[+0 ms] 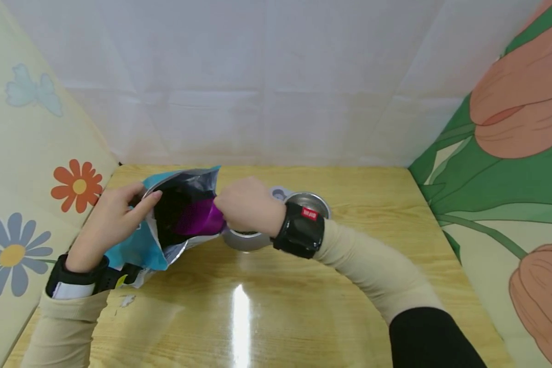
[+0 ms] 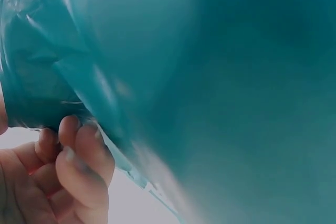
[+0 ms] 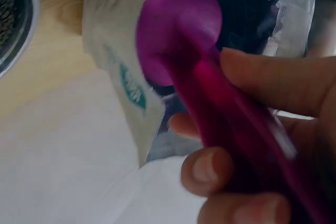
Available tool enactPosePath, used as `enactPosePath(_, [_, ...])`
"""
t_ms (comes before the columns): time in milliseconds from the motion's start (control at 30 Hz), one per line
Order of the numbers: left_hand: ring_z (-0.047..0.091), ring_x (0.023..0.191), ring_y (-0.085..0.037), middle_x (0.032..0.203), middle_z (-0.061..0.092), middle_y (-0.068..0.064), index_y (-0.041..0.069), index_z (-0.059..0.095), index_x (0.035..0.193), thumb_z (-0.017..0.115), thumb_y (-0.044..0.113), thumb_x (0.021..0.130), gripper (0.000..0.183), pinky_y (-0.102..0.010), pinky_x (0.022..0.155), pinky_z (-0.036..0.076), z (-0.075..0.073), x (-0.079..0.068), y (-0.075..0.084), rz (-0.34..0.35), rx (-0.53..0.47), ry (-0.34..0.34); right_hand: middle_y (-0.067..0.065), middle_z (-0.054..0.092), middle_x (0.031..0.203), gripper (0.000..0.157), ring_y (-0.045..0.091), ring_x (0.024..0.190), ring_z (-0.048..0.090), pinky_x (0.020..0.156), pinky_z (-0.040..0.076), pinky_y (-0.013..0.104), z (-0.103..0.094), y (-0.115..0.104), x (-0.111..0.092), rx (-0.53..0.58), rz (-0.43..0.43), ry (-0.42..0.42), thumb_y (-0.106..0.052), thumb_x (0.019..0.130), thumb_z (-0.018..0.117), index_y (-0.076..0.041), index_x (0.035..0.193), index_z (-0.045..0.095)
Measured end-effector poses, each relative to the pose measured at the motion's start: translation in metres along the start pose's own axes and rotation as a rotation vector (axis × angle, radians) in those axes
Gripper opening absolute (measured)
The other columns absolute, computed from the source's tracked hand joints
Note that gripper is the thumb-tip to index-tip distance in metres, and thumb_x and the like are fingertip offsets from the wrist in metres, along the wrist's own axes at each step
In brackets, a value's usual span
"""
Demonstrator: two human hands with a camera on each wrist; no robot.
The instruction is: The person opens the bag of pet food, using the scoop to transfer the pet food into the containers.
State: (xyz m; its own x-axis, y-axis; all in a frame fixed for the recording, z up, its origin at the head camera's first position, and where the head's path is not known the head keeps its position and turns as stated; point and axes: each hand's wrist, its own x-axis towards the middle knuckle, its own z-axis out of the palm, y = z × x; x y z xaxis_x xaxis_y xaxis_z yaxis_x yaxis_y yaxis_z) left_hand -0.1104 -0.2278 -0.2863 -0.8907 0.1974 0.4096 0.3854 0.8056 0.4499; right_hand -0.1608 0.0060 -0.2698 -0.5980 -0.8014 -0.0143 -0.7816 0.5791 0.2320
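My left hand (image 1: 108, 220) grips the rim of a blue foil-lined bag (image 1: 135, 245), its thumb over the edge of the open mouth. In the left wrist view the bag's shiny side (image 2: 236, 103) fills most of the picture, beside the curled fingers (image 2: 81, 182). My right hand (image 1: 250, 207) holds a purple scoop (image 1: 202, 217) by its handle. The scoop's round head (image 3: 178, 19) is at the bag's mouth, partly inside. What lies deep in the bag is dark and hard to make out.
Right of the bag stands a grey double feeding bowl (image 1: 246, 243), partly hidden by my right hand, with a metal bowl (image 1: 310, 202) behind my wrist. Brown pellets (image 3: 6, 14) lie in one bowl. A small torn scrap (image 1: 127, 300) lies on the wooden table (image 1: 303, 306).
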Motion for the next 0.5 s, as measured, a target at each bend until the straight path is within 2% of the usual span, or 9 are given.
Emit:
enactPosePath(200, [0.035,0.046,-0.011,0.053,0.035,0.003,0.008,0.050,0.070,0.057,0.021,0.090,0.025,-0.026,0.043,0.028,0.001,-0.002,0.000,0.015,0.014,0.013,-0.007,0.049,0.061,0.020,0.009,0.052,0.044,0.041,0.031,0.028,0.006,-0.011,0.014,-0.037,-0.019,0.078,-0.012,0.075,0.057,-0.019,0.060,0.047])
enactPosePath(333, [0.035,0.047,-0.011,0.053,0.035,0.003,0.008,0.051,0.070,0.057,0.020,0.090,0.025,-0.025,0.043,0.029,0.002,-0.001,0.000,0.028,0.008,0.016,-0.007,0.050,0.062,0.017,0.008,0.050,0.041,0.038,0.026,0.026,0.012,-0.016,0.022,-0.056,-0.030,0.094,-0.012,0.077,0.056,-0.019,0.061,0.051])
enactPosePath(500, [0.034,0.046,-0.011,0.053,0.035,0.003,0.008,0.050,0.069,0.057,0.021,0.090,0.026,-0.026,0.042,0.027,0.002,0.000,0.001,0.032,0.002,0.028,-0.006,0.058,0.067,0.014,0.009,0.054,0.048,0.042,0.036,0.026,0.019,-0.024,0.030,-0.068,-0.035,0.114,-0.014,0.080,0.055,-0.019,0.069,0.063])
